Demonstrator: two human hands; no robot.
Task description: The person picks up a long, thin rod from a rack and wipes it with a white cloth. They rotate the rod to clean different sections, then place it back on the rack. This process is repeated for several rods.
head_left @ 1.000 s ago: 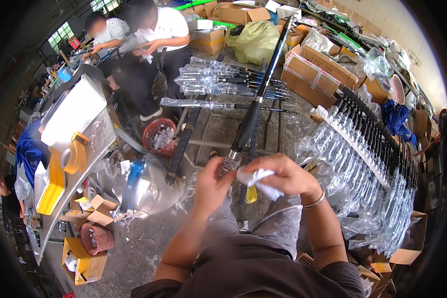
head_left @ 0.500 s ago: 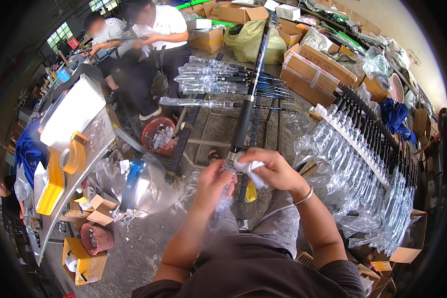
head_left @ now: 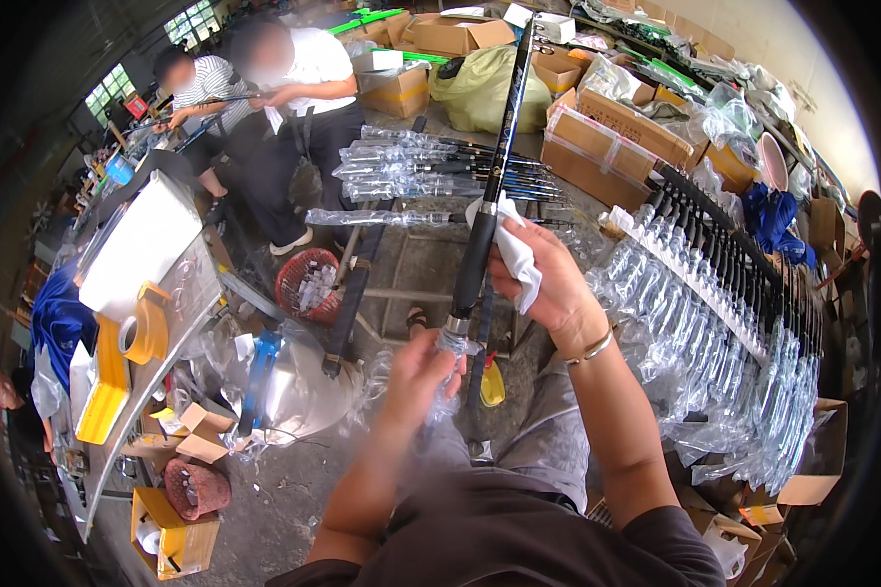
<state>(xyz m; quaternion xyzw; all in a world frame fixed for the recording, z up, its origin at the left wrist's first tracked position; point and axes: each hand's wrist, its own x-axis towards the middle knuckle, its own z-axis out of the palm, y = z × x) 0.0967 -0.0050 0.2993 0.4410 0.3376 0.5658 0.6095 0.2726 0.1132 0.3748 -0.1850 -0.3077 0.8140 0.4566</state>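
A black fishing rod (head_left: 476, 256) stands steeply tilted in front of me, its tip end pointing away. My left hand (head_left: 420, 374) is closed around its lower end, where clear plastic wrap (head_left: 448, 393) covers the handle. Higher up, beside the black foam grip, my right hand (head_left: 555, 282) pinches a white cloth (head_left: 521, 266). The cloth lies against the rod near the top of that grip; part of it passes behind the shaft. Beyond the rod, several plastic-wrapped rods (head_left: 401, 181) lie across a metal frame (head_left: 401, 293).
To the right, a rack (head_left: 690, 279) holds a row of rods with wrapped handles. A red basket (head_left: 308, 286) with paper scraps stands left of the frame. On the left table (head_left: 181, 333) sits a tape roll (head_left: 139, 335). Two people handle rods at the far left; cardboard boxes (head_left: 607, 147) stand behind.
My right hand has moved up the rod with the cloth, from beside my left hand to the top of the foam grip. My left hand stays at the wrapped end.
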